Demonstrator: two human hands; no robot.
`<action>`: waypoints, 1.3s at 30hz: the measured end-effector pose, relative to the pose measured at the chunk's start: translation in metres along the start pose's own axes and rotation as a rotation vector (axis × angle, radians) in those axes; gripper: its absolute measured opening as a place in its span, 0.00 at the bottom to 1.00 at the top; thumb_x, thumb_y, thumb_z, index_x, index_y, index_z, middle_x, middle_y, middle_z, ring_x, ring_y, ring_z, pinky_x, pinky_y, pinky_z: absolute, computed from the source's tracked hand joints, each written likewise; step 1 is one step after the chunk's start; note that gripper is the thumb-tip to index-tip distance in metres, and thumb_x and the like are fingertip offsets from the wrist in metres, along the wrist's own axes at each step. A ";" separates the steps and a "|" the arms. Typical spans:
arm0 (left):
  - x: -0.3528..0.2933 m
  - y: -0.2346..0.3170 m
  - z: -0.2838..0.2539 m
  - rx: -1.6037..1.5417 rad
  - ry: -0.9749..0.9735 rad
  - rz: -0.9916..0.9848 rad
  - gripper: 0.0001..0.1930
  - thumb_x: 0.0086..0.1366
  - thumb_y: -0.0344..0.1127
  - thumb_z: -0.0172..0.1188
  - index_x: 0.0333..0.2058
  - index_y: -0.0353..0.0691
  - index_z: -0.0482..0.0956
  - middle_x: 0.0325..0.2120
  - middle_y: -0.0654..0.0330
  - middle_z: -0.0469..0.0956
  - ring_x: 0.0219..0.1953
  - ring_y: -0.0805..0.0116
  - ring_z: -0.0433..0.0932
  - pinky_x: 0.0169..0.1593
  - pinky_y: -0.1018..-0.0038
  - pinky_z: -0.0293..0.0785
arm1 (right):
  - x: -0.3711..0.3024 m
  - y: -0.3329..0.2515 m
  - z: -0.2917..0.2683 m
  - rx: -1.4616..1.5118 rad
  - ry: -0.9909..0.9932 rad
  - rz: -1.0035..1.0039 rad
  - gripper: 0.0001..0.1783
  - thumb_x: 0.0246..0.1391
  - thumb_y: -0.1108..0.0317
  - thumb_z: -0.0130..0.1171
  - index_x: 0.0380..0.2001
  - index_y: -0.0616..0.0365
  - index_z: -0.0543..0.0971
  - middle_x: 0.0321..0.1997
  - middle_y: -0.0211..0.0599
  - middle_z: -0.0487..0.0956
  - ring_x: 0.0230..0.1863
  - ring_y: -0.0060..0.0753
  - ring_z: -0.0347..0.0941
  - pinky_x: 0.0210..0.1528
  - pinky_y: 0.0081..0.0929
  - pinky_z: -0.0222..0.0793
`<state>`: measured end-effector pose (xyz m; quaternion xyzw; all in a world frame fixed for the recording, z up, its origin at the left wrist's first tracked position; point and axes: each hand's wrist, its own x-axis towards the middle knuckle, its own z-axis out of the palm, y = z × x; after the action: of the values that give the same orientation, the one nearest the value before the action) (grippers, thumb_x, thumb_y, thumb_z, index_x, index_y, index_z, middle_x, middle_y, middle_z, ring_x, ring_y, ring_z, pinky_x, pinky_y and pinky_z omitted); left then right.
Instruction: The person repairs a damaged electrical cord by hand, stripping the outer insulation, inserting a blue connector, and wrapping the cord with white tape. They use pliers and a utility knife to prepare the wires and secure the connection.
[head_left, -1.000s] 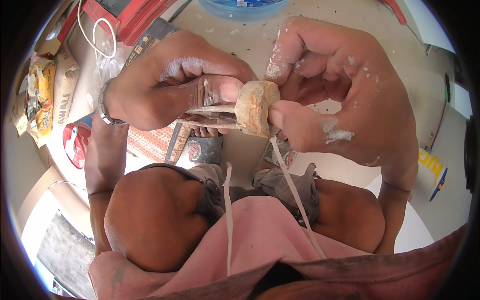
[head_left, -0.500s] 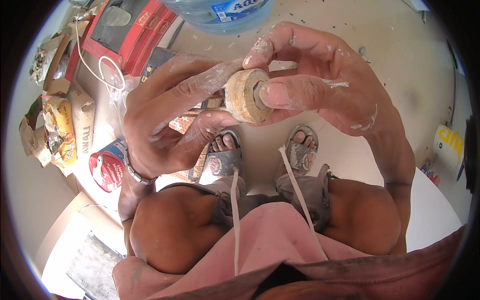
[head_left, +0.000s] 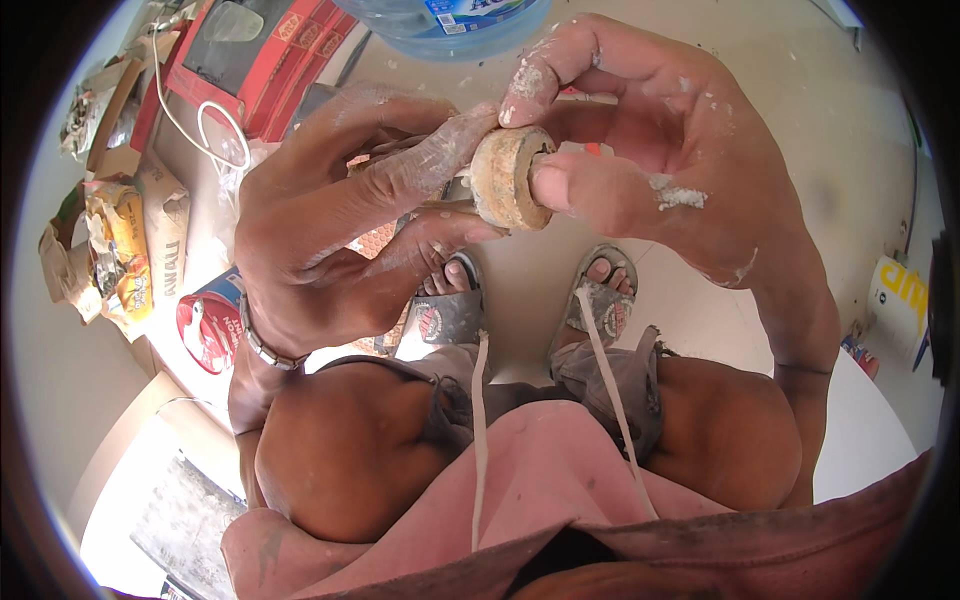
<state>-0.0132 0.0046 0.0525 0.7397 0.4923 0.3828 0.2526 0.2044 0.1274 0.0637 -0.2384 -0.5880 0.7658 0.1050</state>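
Observation:
A thick, round, tan ring [head_left: 500, 182], crusted with whitish dust, is held up in front of my knees between both hands. My left hand [head_left: 345, 225] is closed on its left side, thumb and fingers pinching the rim. From the other side, my right hand [head_left: 700, 170] grips it too: a fingertip rests on the top edge and the thumb presses at the centre hole. A small red bit shows behind the right thumb; what it belongs to is hidden. White residue marks the fingers of both hands.
A large clear blue water bottle [head_left: 450, 28] stands ahead, beside a red-framed case [head_left: 225, 60] with a white cable [head_left: 205, 150]. On the left are torn paper bags [head_left: 120, 250] and a paint can [head_left: 208, 330]. My sandalled feet [head_left: 450, 310] are below the hands.
Both hands have shifted slightly, the ring moving a little up and to the right. It has turned some, and a red bit now shows behind the right thumb.

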 end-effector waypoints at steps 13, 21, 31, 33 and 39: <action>-0.001 -0.010 -0.001 -0.017 0.055 0.133 0.30 0.47 0.27 0.76 0.53 0.32 0.81 0.44 0.46 0.81 0.45 0.53 0.80 0.45 0.62 0.76 | 0.005 0.019 -0.010 0.342 -0.142 -0.039 0.18 0.55 0.73 0.65 0.48 0.61 0.75 0.53 0.42 0.79 0.56 0.35 0.76 0.60 0.34 0.71; -0.001 -0.010 0.008 0.114 0.174 0.240 0.29 0.44 0.25 0.77 0.49 0.30 0.83 0.42 0.48 0.81 0.42 0.52 0.81 0.42 0.61 0.77 | 0.004 0.011 -0.002 0.311 -0.091 -0.045 0.18 0.51 0.74 0.63 0.47 0.63 0.75 0.52 0.46 0.79 0.54 0.34 0.76 0.58 0.32 0.71; -0.004 -0.017 0.023 -0.137 0.261 0.069 0.27 0.52 0.30 0.77 0.51 0.28 0.80 0.45 0.44 0.82 0.44 0.55 0.82 0.48 0.65 0.77 | 0.001 0.008 -0.002 0.156 -0.026 -0.074 0.19 0.54 0.69 0.68 0.47 0.62 0.76 0.49 0.41 0.79 0.52 0.33 0.77 0.54 0.32 0.75; -0.005 -0.020 0.027 -0.225 0.254 0.065 0.28 0.53 0.30 0.76 0.52 0.27 0.79 0.46 0.43 0.81 0.45 0.55 0.81 0.50 0.64 0.76 | 0.002 0.013 -0.005 0.211 -0.053 -0.094 0.20 0.56 0.68 0.68 0.49 0.62 0.75 0.49 0.42 0.79 0.52 0.34 0.78 0.53 0.34 0.78; -0.005 -0.020 0.021 -0.259 0.205 0.047 0.25 0.61 0.35 0.71 0.53 0.25 0.77 0.48 0.41 0.79 0.47 0.54 0.80 0.52 0.63 0.75 | 0.002 0.010 -0.007 0.326 -0.063 -0.015 0.20 0.61 0.66 0.63 0.54 0.63 0.73 0.49 0.43 0.80 0.50 0.37 0.80 0.49 0.39 0.84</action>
<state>-0.0080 0.0082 0.0239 0.6695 0.4445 0.5223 0.2854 0.2074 0.1313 0.0524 -0.1897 -0.4607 0.8573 0.1295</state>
